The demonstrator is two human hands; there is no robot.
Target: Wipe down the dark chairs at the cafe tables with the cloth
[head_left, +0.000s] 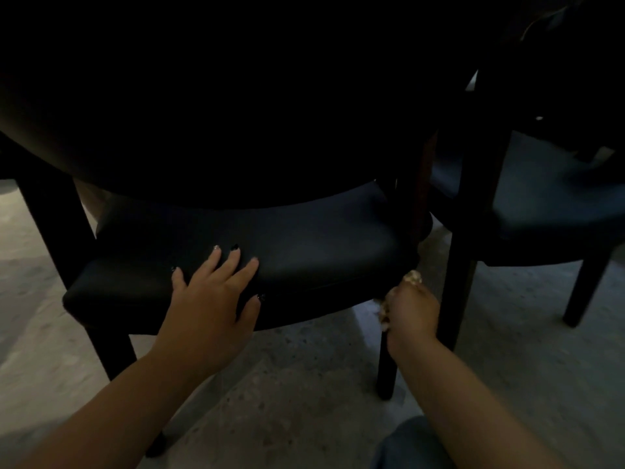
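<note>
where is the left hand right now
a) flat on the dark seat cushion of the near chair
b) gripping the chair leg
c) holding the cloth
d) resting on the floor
a: the left hand lies with straight, spread fingers on the padded black seat of the near dark chair, while the right hand grips the pale crumpled cloth at the seat's right front corner.

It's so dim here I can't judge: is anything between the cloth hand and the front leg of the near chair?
Nothing visible. The right hand grips the cloth right at the top of the near chair's front leg. The left hand rests flat on the seat, off to the side.
</note>
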